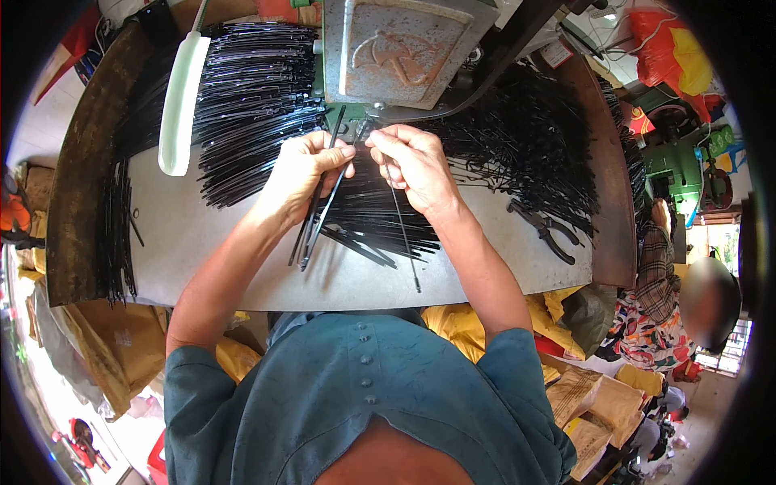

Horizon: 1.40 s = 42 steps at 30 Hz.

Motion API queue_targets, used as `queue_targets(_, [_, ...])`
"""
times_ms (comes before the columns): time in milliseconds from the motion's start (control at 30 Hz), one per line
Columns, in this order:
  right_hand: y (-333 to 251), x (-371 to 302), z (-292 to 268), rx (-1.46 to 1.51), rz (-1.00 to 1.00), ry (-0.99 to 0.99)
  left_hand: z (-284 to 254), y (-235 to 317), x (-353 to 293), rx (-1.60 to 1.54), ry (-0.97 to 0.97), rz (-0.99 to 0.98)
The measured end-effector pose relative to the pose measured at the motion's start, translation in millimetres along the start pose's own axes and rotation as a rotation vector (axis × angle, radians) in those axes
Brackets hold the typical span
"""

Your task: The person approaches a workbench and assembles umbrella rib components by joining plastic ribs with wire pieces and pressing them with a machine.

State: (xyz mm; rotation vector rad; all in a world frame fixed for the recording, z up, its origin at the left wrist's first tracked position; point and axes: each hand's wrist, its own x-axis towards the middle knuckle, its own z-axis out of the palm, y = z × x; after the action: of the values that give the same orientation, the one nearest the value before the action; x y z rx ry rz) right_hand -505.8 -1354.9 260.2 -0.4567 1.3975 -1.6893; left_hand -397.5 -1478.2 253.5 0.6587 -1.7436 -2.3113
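In front of a green-grey machine [408, 61], my left hand [305, 168] is closed, with thumb and fingers pinching a few black metal umbrella ribs [309, 230] that point down toward me. My right hand [416, 166] pinches a single thin dark rod [402, 226], whose lower end hangs above the table. Both sets of fingertips are close together just below the machine head, where the upper ends of the pieces meet. The exact contact with the machine is too small to make out. Beneath my hands lies a loose bundle of black ribs [380, 214].
Dense rows of ribs [255, 105] fill the table's left back; a tangled pile [525, 137] covers the right. Black-handled pliers [546, 230] lie on the metal tabletop [178, 250]. A long white lamp-like piece [184, 105] hangs at left. A person [667, 283] sits at right beside another green machine [675, 174].
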Motion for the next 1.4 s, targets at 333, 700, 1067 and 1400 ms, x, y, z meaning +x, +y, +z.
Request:
queue_targets(333, [9.6,11.8,6.3,0.007,-0.109,0.051,8.1,-13.4,13.9,-0.067,0.079,0.108])
queue_targets(700, [12.5,11.3,7.2,-0.029,-0.137,0.068,-1.4,-14.7,17.9,-0.157,-0.034,0.034])
queue_targets(1067, [8.2,12.4,5.7,0.009,-0.073,0.044,-7.1,-6.4,18.7,-0.096,-0.074,0.008])
queue_targets(1400, [8.3,8.6,5.2,0.041,-0.087,0.046,3.6,-5.7,13.6,-0.067,-0.033,0.036])
